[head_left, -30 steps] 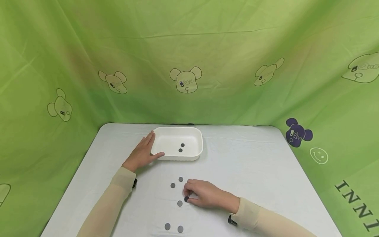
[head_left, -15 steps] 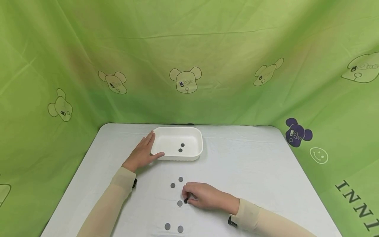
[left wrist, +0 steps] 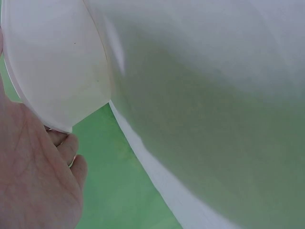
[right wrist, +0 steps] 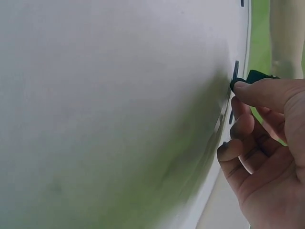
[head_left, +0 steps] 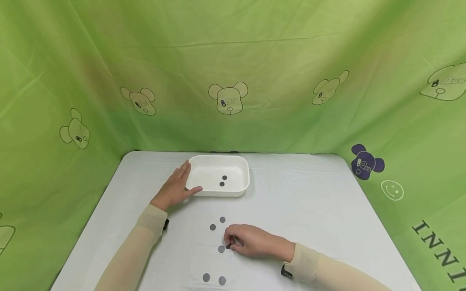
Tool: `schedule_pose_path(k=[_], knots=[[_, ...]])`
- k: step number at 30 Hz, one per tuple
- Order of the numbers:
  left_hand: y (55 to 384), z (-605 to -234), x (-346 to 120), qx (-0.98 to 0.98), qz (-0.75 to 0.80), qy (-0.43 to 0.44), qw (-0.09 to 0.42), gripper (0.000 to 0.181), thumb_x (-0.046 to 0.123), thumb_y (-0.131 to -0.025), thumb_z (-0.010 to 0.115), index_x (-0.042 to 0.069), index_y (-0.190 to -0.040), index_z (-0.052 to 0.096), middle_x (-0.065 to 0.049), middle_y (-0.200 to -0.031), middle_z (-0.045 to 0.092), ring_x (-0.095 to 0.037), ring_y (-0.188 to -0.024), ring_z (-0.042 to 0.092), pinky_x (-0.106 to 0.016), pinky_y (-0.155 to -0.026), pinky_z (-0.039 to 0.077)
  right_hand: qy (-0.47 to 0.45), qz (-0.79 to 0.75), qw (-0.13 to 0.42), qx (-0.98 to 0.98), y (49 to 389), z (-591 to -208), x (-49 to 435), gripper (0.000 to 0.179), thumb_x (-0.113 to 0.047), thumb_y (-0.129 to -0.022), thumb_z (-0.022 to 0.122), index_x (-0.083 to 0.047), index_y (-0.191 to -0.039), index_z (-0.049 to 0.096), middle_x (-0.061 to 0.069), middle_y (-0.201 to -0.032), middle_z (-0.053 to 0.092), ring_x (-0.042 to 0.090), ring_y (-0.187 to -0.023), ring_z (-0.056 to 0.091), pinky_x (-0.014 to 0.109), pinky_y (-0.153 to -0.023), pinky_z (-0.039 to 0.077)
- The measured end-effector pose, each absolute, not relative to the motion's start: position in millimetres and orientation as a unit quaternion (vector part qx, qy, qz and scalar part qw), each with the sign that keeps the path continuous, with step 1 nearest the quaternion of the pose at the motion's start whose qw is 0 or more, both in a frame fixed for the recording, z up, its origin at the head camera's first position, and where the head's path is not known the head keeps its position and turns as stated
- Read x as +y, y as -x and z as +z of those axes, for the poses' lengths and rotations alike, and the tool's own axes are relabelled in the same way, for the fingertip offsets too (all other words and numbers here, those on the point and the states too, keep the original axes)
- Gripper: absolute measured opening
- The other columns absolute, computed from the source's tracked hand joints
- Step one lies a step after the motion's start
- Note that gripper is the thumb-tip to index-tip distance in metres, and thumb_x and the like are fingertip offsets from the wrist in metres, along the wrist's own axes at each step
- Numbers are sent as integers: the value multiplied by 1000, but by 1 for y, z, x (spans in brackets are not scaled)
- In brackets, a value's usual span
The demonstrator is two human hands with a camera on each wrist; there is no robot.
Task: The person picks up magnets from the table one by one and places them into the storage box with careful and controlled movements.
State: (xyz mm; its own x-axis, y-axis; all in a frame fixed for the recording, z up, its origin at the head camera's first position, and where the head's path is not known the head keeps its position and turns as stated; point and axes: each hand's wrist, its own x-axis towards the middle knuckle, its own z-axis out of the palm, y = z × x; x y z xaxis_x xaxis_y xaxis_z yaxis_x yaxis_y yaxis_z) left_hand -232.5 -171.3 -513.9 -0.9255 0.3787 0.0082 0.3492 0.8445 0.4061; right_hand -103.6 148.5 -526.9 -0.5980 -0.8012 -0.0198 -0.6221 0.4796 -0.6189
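The small dark disc (head_left: 228, 246) is between the thumb and fingertip of your right hand (head_left: 251, 240), low over the table (head_left: 309, 202) or touching it (I cannot tell which). The pinch is narrow, closed down to the disc itself, with the other fingers curled in behind.

Just beside it a loose disc (head_left: 221, 249) lies flat. Farther up, towards the tray (head_left: 218, 194), lies a pair of discs (head_left: 212, 227); nearer you lies a second pair of discs (head_left: 206, 277).

Two inner discs (head_left: 222, 184) sit near each other on the tray's floor, right of its middle. So, judging by the count, the gathering looks to be in its early part: two in the tray, one in your fingers, five on the table.

Your left hand (head_left: 172, 190) steadies the tray, fingers stretched along its left end and thumb on the front rim, without grasping it or holding any disc.

Beyond the far edge of the table hangs a green cloth (head_left: 233, 129).
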Motion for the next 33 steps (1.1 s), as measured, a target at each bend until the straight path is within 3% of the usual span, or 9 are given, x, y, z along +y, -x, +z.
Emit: schedule_pose_path(k=[8, 14, 25, 33], knots=[[233, -513, -171, 960, 201, -191, 39, 113, 75, -100, 55, 3, -172, 5, -10, -181, -1, -33, -167, 8, -47, -136, 10, 416, -333, 126, 837, 112, -526, 153, 19, -4, -97, 77, -19, -101, 66, -12, -86, 59, -1, -71, 50, 14, -67, 47], [232, -512, -172, 960, 202, -191, 40, 114, 76, -100, 55, 3, -172, 6, -10, -181, -1, -35, -166, 9, -49, -135, 10, 406, -361, 103, 833, 121, -526, 156, 21, -2, -96, 78, -19, -102, 67, -13, -93, 63, 0, -73, 51, 16, -68, 50], [232, -510, -171, 959, 206, -190, 44, 115, 77, -99, 55, 2, -171, 6, -10, -181, -2, -36, -166, 8, -50, -135, 11, 389, -400, 65, 828, 139, -512, 158, 19, 0, -96, 77, -16, -103, 68, -12, -94, 65, 11, -74, 57, 19, -63, 49], [233, -511, -172, 960, 205, -187, 45, 115, 77, -99, 55, 3, -172, 6, -10, -181, -1, -40, -166, 8, -51, -135, 12, 369, -427, 43, 825, 156, -497, 159, 17, 1, -97, 77, -14, -101, 69, -3, -95, 71, 7, -76, 56, 21, -64, 50]])
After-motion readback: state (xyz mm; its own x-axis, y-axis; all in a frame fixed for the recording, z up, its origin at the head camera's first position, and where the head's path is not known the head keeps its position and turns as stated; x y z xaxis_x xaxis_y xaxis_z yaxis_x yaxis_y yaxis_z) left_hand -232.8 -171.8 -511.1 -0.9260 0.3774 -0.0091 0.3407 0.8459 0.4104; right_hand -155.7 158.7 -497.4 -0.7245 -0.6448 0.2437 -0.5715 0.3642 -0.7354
